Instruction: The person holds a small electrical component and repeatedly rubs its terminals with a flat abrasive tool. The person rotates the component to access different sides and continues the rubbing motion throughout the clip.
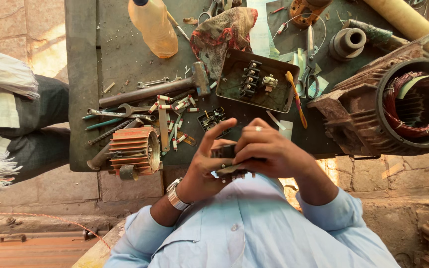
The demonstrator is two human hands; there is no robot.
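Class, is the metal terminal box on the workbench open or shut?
Open: the terminal box has no lid on, so its black terminal block shows inside.

A bench of tools and motor parts, counted.

Two hands: left [205,164], right [266,149], sharing one small dark part [227,161]. One hammer [157,89], one bottle [154,25], one rag [224,30], one open metal box [256,82], one toothbrush [296,99]. Two pairs of scissors, one [310,64] beside the box, one [209,10] at the top edge. One stator [398,106] with copper windings, one orange finned housing [135,149], one cardboard tube [405,22], one grey bush [347,43]. At least two spanners [120,113]. The little white sleeves [179,106] are too many and too small to count.
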